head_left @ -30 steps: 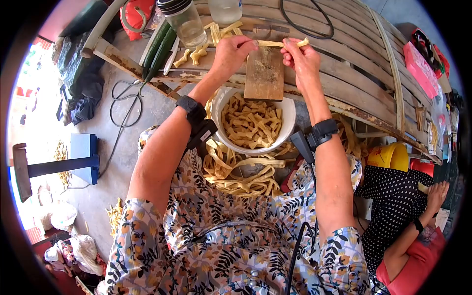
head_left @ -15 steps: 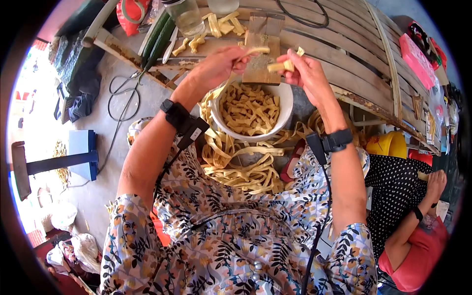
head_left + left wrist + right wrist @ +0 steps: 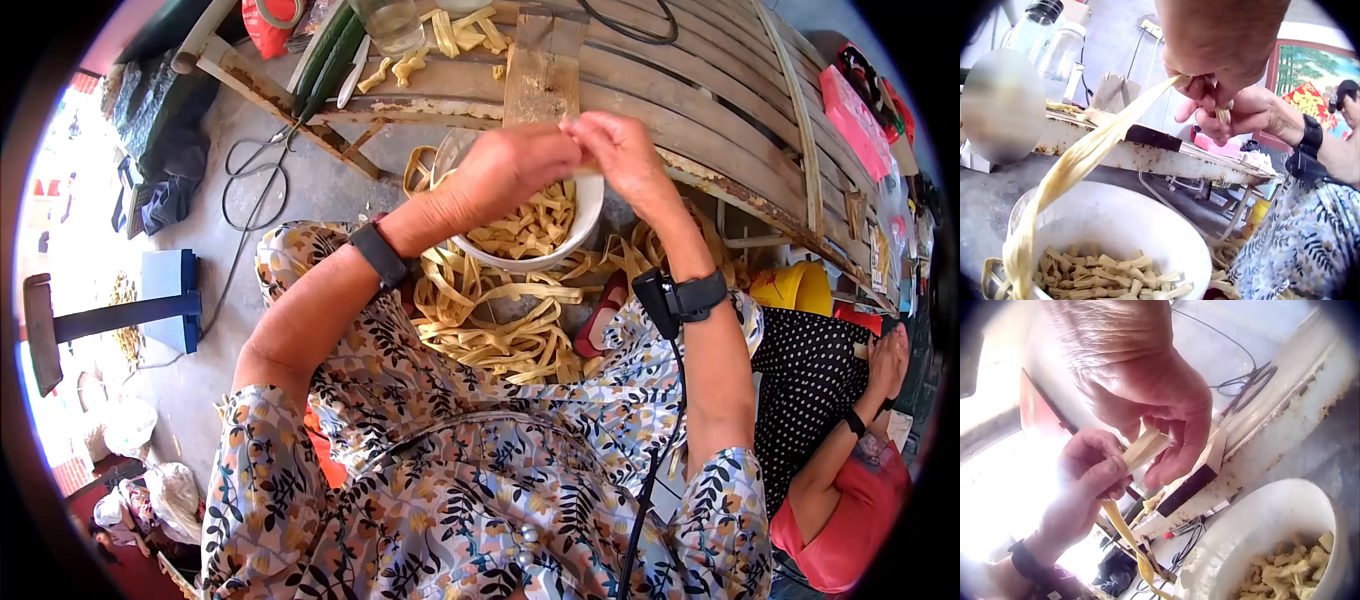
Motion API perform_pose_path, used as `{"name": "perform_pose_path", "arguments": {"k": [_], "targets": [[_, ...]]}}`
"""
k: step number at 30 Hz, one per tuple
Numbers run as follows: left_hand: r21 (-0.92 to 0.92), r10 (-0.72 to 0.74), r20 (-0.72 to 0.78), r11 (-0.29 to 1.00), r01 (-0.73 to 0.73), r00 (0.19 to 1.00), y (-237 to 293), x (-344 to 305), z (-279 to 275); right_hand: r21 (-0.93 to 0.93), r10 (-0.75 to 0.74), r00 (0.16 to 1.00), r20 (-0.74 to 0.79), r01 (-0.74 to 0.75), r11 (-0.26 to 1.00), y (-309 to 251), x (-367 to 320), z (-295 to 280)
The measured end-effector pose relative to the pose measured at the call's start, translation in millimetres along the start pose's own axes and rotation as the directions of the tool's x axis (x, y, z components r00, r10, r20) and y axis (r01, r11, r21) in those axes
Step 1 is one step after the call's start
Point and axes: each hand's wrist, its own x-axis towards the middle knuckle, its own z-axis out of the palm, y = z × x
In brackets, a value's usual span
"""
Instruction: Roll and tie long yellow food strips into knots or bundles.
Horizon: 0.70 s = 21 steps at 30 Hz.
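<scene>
My left hand (image 3: 505, 175) and right hand (image 3: 622, 158) meet over the near end of the wooden board, above the white bucket (image 3: 594, 212). In the left wrist view, the left fingers pinch a long pale yellow strip, like tofu skin (image 3: 1088, 147), which hangs past the bucket's left side. Its short flat end (image 3: 1144, 450) shows between both hands in the right wrist view, where the right fingers curl round it. Many short knotted pieces (image 3: 1100, 275) lie in the bucket. The wooden board (image 3: 540, 85) rests on the slatted bench.
Loose strips (image 3: 500, 330) are heaped on the floor below the bucket. On the slatted bench (image 3: 690, 110) lie cut pieces (image 3: 455, 35), cucumbers (image 3: 328, 60), a white-handled knife (image 3: 352, 78) and a glass jar (image 3: 395, 25). Another person (image 3: 850, 480) sits at the right, near a yellow bucket (image 3: 790, 287).
First the hands stretched a strip across the board; then they stood apart, each with a piece. Now they have come together, lower and nearer the body, over the bucket.
</scene>
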Motion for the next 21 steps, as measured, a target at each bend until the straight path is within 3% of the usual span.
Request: {"name": "perform_pose_path", "arguments": {"k": [1, 2, 4, 6, 8, 9, 10, 12, 13, 14, 16, 17, 18, 20, 21], "targets": [[-0.002, 0.015, 0.024, 1.0, -0.015, 1.0, 3, -1, 0, 0.021, 0.106, 0.993, 0.046, -0.107, 0.994, 0, -2, 2], [-0.004, 0.029, 0.049, 1.0, -0.029, 0.998, 5, -2, -1, -0.022, 0.129, 0.966, 0.224, -0.127, 0.992, 30, 9, -9], [-0.024, 0.063, 0.026, 0.998, -0.062, 0.998, 2, -8, 1, -0.138, 0.126, 0.972, 0.198, -0.099, 0.985, 28, 4, -3], [-0.138, -0.226, 0.156, 0.959, 0.247, 0.962, -7, -13, -7, -0.207, 0.126, 0.989, 0.081, -0.107, 0.972, 23, -3, -2], [-0.259, -0.458, 0.288, 0.808, 0.528, 0.841, -12, -13, -27, -0.252, 0.118, 0.984, 0.133, -0.081, 0.964, 32, -2, -14], [-0.286, -0.442, 0.28, 0.809, 0.514, 0.852, -20, -14, -31, -0.276, 0.112, 0.981, 0.159, -0.065, 0.959, 35, -2, -19], [-0.313, -0.429, 0.271, 0.807, 0.5, 0.862, -30, -15, -34, -0.28, 0.209, 0.953, 0.218, -0.144, 0.949, 22, -10, -16], [-0.341, -0.405, 0.268, 0.808, 0.48, 0.874, -39, -16, -34, -0.016, 0.135, 0.883, 0.45, -0.144, 0.99, 2, -21, 0], [-0.408, -0.445, 0.315, 0.734, 0.543, 0.838, -38, -17, -33, 0.116, 0.076, 0.833, 0.547, -0.165, 0.979, -2, -23, 5], [-0.466, -0.476, 0.363, 0.651, 0.599, 0.801, -37, -17, -31, 0.384, -0.066, 0.818, 0.571, -0.195, 0.902, 2, -23, 6], [-0.647, -0.518, 0.397, 0.428, 0.631, 0.758, -26, -16, -16, 0.541, -0.156, 0.853, 0.498, -0.166, 0.824, 3, -16, 6], [-0.683, -0.463, 0.45, 0.372, 0.628, 0.763, -21, -16, -12, 0.611, -0.193, 0.869, 0.455, -0.147, 0.778, 2, -13, 6], [-0.77, -0.383, 0.509, 0.198, 0.606, 0.771, -25, -18, -1, 0.472, -0.094, 0.934, 0.345, -0.086, 0.878, 1, -11, 7], [-0.805, -0.19, 0.592, -0.197, 0.56, 0.783, -28, -23, 16, 0.329, -0.169, 0.954, 0.249, 0.081, 0.941, 5, -8, 12], [-0.776, -0.171, 0.624, -0.249, 0.579, 0.763, -30, -24, 20, 0.248, -0.212, 0.956, 0.204, 0.159, 0.956, 7, -8, 14]]}}
